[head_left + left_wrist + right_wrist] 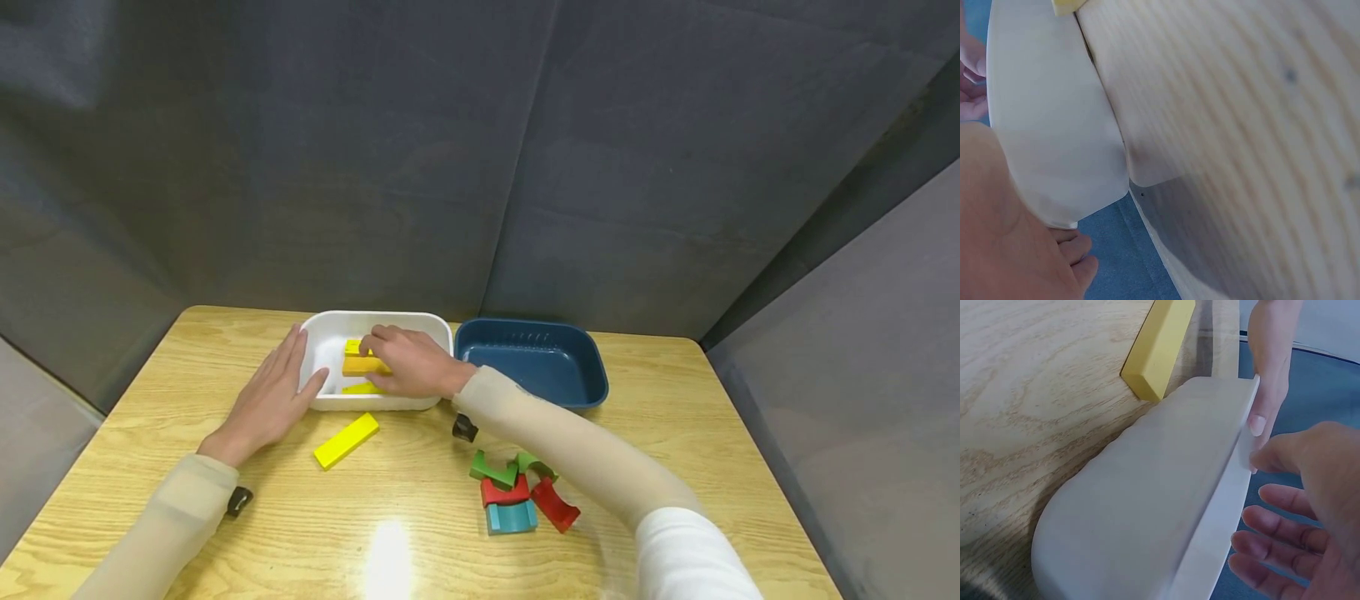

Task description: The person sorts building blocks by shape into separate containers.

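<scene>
A white plastic basin (pixel 375 402) sits at the back left of the table. Inside it lie two yellow blocks (pixel 360 389) and an orange-yellow block (pixel 356 367), partly covered by my right hand (pixel 412 364). That hand is over the basin, thumb and fingers apart; the right wrist view shows nothing between them. My left hand (pixel 264 404) rests against the basin's left end, fingers extended along the rim and thumb toward the near rim. Another long yellow block (pixel 347 441) lies on the table in front of the basin, also visible in the right wrist view (pixel 1160 350).
A dark blue basin (pixel 543 367) stands right beside the white one. Nearer, below my right forearm, sit curved blocks: green (pixel 491 469), red (pixel 555 505) and teal (pixel 512 518). A dark curtain (pixel 375 167) hangs behind the table.
</scene>
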A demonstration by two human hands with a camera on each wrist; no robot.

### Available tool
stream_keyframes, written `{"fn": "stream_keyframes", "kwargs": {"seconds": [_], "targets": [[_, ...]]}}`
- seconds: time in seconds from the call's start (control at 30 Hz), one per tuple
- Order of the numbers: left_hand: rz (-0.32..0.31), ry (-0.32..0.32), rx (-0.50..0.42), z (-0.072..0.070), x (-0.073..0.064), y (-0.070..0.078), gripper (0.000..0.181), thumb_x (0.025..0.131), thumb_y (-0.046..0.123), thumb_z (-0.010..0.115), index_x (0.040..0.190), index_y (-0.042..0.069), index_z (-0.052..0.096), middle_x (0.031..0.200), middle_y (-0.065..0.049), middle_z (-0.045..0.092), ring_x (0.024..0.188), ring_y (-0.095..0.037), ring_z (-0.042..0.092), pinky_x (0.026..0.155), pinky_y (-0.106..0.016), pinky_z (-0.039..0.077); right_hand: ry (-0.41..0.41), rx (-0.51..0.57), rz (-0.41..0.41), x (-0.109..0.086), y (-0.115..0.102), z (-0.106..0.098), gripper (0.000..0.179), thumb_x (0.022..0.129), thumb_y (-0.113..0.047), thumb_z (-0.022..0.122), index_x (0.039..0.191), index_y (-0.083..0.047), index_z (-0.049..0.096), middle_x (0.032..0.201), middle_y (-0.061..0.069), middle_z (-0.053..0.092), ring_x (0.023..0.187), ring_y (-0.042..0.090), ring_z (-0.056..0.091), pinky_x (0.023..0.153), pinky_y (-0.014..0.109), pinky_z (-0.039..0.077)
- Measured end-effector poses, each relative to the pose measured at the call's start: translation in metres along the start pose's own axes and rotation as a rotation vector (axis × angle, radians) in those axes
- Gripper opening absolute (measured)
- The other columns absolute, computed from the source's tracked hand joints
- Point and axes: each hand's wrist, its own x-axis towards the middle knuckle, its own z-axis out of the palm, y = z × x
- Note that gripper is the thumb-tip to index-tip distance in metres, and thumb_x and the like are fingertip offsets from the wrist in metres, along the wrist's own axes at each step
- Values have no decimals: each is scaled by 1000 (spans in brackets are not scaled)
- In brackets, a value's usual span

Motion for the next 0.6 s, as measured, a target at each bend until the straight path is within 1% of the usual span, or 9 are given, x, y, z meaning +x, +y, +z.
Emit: {"fn": "stream_keyframes", "kwargs": {"seconds": [0.27,0.37,0.6], "targets": [[-6,-7,-2,0,0,0,88,113,53,40,171,2,-2,180,-19,-7,164,-47,8,130,-66,14,18,29,-16,-10,-4,-6,43,101,-34,76,138,-13,70,136,3,68,110,15,65,98,27,58],[-5,-4,-4,0,0,0,88,113,52,41,171,2,-2,180,-19,-6,163,-47,8,130,-66,14,25,24,-29,-15,-7,-7,43,101,-35,77,138,-14,70,136,4,68,110,15,64,99,26,58],[-4,-2,-7,0,0,-1,88,113,51,42,171,2,-2,180,-20,-5,163,-47,8,130,-66,14,49,12,-64,-25,-12,-10,42,100,-33,78,136,-12,71,134,5,69,108,15,64,95,26,59]]}}
